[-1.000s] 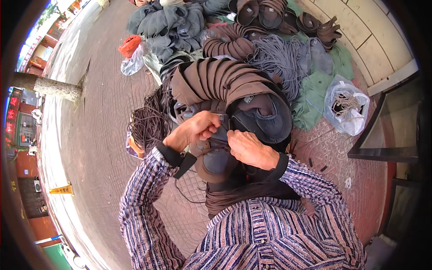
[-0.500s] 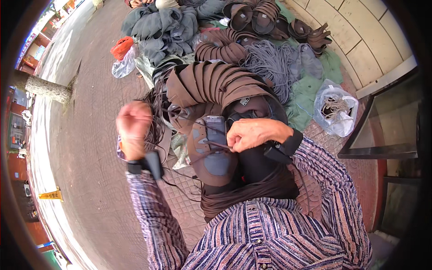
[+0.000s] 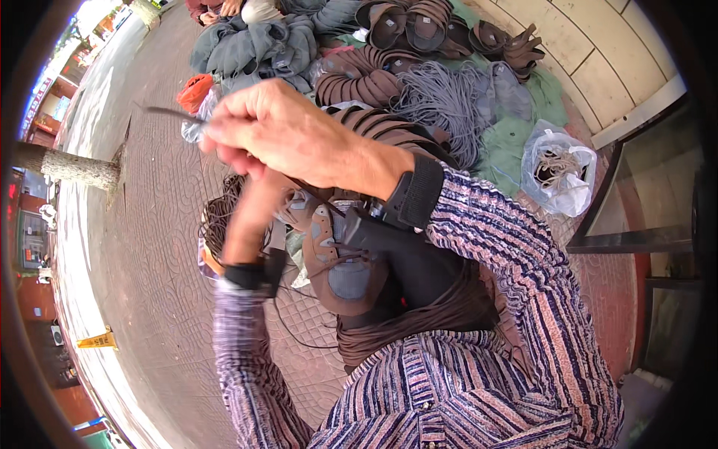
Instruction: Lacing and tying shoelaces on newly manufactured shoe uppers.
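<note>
My right hand (image 3: 288, 135) is raised in front, its fingers pinched on a dark brown shoelace (image 3: 173, 114) whose end sticks out to the left. Just under it is my left hand (image 3: 258, 206), smeared by motion, so its fingers cannot be read. On my lap lies a brown and grey shoe upper (image 3: 345, 262) with lace threaded through some of its eyelets. Beyond it is a curved stack of nested brown uppers (image 3: 374, 127), partly covered by my right hand. Many brown laces (image 3: 419, 310) lie across my lap, and a tangle of dark laces (image 3: 218, 213) hangs beside my left hand.
Farther off lie grey uppers (image 3: 258, 45), more brown uppers (image 3: 363, 78) and a heap of grey laces (image 3: 445, 105) on green sheeting (image 3: 501, 157). A clear plastic bag (image 3: 557, 168) holds laces at right. Another person's hands (image 3: 224, 7) show at the top.
My right hand has moved up and left from the shoe upper, drawing a lace. My left hand has shifted slightly right and down, and now lies partly under the right.
</note>
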Available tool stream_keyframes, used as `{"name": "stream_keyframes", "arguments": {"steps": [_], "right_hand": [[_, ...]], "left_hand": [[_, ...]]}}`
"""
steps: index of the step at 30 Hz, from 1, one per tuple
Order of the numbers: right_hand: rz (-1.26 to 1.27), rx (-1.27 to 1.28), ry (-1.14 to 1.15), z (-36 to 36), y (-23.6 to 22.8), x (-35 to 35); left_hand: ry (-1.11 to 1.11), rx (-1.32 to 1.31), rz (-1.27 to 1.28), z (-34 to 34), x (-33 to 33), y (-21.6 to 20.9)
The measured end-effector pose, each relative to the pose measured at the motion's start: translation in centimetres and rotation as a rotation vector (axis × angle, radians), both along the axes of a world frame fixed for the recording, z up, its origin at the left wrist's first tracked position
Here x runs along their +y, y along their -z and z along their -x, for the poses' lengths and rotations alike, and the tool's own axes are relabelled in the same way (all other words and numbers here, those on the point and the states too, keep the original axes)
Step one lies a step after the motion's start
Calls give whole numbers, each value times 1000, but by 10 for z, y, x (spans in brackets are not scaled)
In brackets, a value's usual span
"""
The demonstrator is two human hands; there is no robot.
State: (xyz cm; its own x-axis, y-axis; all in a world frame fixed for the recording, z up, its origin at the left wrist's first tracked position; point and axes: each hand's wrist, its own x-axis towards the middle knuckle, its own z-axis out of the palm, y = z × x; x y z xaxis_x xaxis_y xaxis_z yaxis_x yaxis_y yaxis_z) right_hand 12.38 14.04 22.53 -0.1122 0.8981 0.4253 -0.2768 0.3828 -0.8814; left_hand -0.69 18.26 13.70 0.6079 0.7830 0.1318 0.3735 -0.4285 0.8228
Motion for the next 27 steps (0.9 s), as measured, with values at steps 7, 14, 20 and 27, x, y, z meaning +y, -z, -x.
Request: {"name": "stream_keyframes", "arguments": {"steps": [7, 14, 20, 27], "right_hand": [[47, 141, 537, -113, -37, -65], [416, -516, 471, -69, 101, -125], [20, -1011, 598, -12, 172, -121], [205, -1152, 632, 3, 182, -122]], "left_hand": [[127, 100, -118, -11, -38, 126], [181, -60, 281, -1, -36, 117], [183, -223, 673, 12, -33, 128], [165, -301, 685, 9, -38, 130]]}}
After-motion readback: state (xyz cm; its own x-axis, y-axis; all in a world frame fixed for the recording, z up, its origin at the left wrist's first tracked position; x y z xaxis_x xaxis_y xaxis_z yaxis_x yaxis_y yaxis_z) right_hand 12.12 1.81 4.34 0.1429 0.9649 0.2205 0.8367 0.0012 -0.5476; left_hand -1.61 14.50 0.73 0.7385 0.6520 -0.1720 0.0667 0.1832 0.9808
